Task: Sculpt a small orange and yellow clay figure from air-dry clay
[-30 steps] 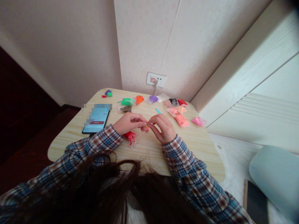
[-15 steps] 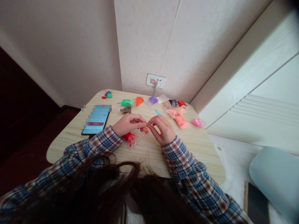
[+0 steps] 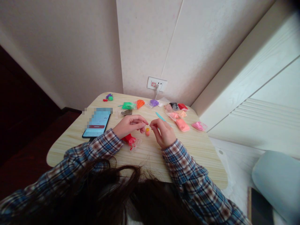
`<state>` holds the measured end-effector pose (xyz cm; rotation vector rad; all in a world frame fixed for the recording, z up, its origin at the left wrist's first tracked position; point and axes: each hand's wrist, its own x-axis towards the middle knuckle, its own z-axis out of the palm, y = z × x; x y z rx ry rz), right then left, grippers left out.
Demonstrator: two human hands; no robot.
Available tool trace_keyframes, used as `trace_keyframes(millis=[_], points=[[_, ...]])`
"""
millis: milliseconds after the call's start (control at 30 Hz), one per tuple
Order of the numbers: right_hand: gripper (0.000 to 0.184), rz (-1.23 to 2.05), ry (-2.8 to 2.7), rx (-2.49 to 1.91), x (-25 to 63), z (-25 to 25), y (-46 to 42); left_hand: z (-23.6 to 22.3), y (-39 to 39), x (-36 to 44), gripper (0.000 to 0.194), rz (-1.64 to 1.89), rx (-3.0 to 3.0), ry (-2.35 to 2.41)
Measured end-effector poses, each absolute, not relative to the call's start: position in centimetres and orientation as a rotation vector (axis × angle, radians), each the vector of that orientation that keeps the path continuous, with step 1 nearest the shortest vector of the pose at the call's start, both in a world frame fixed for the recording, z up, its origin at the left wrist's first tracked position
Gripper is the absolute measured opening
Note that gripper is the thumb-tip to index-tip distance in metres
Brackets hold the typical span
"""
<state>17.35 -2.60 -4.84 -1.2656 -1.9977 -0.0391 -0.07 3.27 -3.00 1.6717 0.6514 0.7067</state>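
A small clay figure (image 3: 147,132), orange below and yellow on top, stands on the table between my hands. My left hand (image 3: 130,125) is just left of it, fingers stretched out and slightly apart, with nothing visible in them. On the other side, my right hand (image 3: 164,133) has its thumb and fingertips pinched together; whatever they hold is too small to make out. A torn bag of red clay (image 3: 131,140) lies below my left wrist, partly covered by it. Behind my right hand a light blue clay tool (image 3: 160,116) rests on the wood.
A phone (image 3: 97,122) lies at the left of the wooden table (image 3: 145,165). Bags of green clay (image 3: 128,106), orange clay (image 3: 140,103), purple clay (image 3: 154,103) and pink clay (image 3: 199,126) line the back and right. Small clay pieces (image 3: 109,97) sit back left, and a wall socket (image 3: 157,84) is behind.
My hands, whose fingertips met over the clay figure, have come apart. The figure's yellow top now shows in the gap between them, and more of the blue tool is visible.
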Motion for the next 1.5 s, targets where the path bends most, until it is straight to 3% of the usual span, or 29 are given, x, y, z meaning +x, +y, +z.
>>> trace_keyframes(millis=[433, 867, 1500], points=[[0.011, 0.024, -1.968, -1.335, 17.6, -5.0, -2.4, -3.1, 3.2, 0.0, 0.021, 0.729, 1.801, 0.652], [0.012, 0.111, -1.957, -1.354, 17.9, -5.0, -2.1, -3.5, 2.9, 0.1, 0.010, 0.628, 2.408, 0.848], [0.012, 0.031, -1.936, -1.249, 18.0, -5.3, -2.0, -4.0, 3.2, -0.1, 0.017, 0.702, 2.615, 0.821]])
